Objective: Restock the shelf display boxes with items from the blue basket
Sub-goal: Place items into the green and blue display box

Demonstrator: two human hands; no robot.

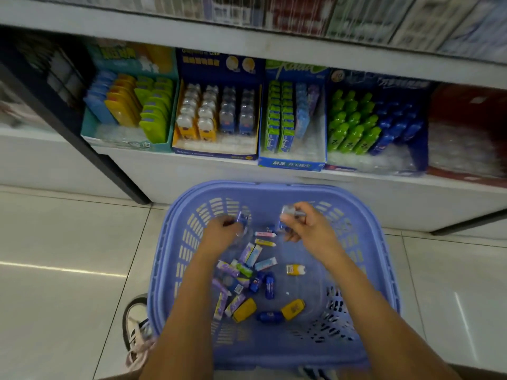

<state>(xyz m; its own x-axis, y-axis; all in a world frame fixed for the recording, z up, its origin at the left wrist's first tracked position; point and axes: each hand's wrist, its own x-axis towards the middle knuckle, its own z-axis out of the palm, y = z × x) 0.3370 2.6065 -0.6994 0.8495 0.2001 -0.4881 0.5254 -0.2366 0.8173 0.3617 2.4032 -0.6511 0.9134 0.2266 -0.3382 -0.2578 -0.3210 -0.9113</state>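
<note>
Left hand: I pinch a small blue pack at the fingertips.
Right hand: I grip a second blue pack; the two hands are near each other but not touching.
Beneath the hands: blue basket, with loose stock lying back toward my wrists.
Ahead and above: navy display box, whose rows run front to back.
Deciding relation: I judge that the box's blue right columns match both packs. It lies forward and up, slightly left, so the left hand is nearer.
</note>
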